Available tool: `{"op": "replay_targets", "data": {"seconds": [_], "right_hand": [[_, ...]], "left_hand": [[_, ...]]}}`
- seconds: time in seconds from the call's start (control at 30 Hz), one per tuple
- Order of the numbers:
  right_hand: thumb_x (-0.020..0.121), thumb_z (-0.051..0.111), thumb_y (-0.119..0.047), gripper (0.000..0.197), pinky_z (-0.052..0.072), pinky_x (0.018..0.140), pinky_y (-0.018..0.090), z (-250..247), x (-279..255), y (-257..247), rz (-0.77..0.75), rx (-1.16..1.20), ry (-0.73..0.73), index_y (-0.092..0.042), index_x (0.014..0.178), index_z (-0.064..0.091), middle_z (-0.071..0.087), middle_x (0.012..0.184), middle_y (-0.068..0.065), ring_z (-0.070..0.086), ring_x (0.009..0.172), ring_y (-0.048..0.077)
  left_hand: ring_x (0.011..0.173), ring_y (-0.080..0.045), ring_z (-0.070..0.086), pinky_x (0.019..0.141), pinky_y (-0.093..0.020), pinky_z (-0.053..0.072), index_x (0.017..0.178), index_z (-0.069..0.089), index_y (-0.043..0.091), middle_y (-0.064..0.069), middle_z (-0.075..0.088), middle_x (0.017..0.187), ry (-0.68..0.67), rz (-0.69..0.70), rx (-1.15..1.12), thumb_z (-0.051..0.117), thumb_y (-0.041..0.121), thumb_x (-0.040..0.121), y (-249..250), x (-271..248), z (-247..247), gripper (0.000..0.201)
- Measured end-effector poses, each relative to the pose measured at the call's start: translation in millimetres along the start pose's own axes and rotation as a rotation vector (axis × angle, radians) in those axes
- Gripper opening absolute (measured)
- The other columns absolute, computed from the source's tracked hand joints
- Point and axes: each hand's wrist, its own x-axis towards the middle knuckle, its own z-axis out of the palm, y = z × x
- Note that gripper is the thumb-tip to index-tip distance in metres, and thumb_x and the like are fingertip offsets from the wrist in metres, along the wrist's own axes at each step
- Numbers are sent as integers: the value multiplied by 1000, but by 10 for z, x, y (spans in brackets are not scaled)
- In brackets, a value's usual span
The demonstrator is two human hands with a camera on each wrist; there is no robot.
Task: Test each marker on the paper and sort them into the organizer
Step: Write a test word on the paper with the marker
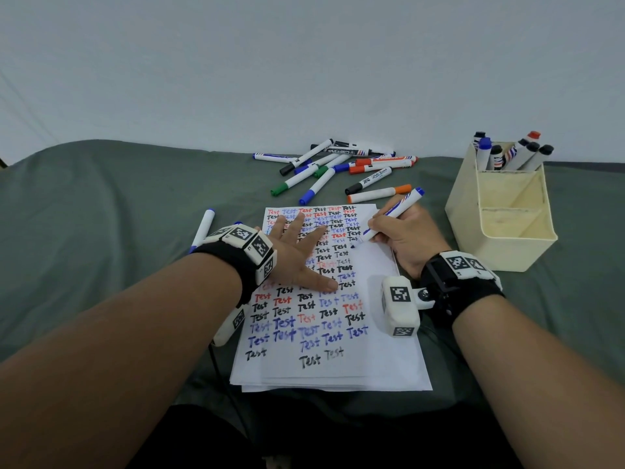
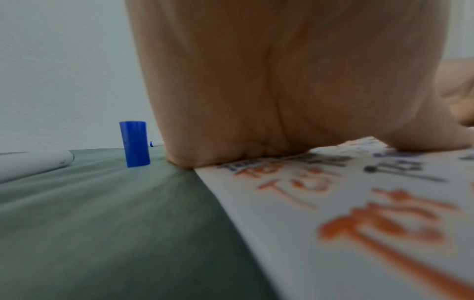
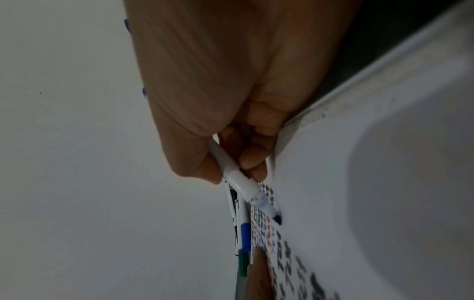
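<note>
My left hand [image 1: 297,252] lies flat on the paper [image 1: 372,353], fingers straight and spread, palm pressing the sheet against the green cloth [image 1: 101,248]. In the left wrist view the heel of the palm sits at the paper's left edge.

My right hand [image 1: 411,238] holds a blue marker [image 1: 392,213] in a writing grip: thumb and fingers are curled around the lower barrel. The uncapped blue tip touches the paper at the end of a row of words, in the blank right-hand column. The barrel slants up and away to the right; its far end is blue.

The paper is the top sheet of a small stack. It carries the word "Test" written repeatedly in rows, in black, blue and red-orange ink. Some entries are faint.

A loose blue cap [image 2: 134,144] stands upright on the cloth just left of my left palm. A blue-ended marker [image 1: 203,228] lies beside my left wrist.

The unsorted marker pile [image 1: 338,167] lies on the cloth beyond the paper, with black, blue, green, red and orange caps. One barrel reads "White Board"; other printing is too small to read.

The cream organizer [image 1: 497,211] stands right of the paper. Its rear compartment holds several upright markers [image 1: 510,154] with black, blue and red caps.
</note>
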Motion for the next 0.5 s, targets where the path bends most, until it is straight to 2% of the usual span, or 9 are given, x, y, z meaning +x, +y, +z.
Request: {"op": "replay_targets", "data": {"seconds": [0.13, 0.3, 0.5], "right_hand": [[84, 74, -1, 18, 55, 65, 27, 0, -13, -13, 6, 14, 23, -10, 77, 61, 66, 76, 12, 68, 69, 19], [76, 77, -13, 18, 55, 68, 26, 21, -45, -53, -12, -19, -10, -24, 65, 69, 70, 77, 13, 69, 71, 20], [76, 74, -11, 14, 56, 73, 35, -3, -10, -12, 8, -48, 67, -16, 74, 61, 66, 73, 6, 64, 72, 21]], "left_hand": [[148, -30, -31, 114, -68, -6, 140, -31, 58, 9, -40, 157, -4, -6, 2, 30, 113, 32, 6, -7, -9, 135], [148, -31, -31, 115, -67, -6, 141, -31, 56, 8, -40, 158, -6, -6, 0, 30, 112, 34, 13, -12, -13, 135], [148, -31, -31, 115, -67, -7, 141, -31, 57, 8, -40, 158, -1, -5, 0, 31, 112, 34, 12, -12, -5, 135]]}}
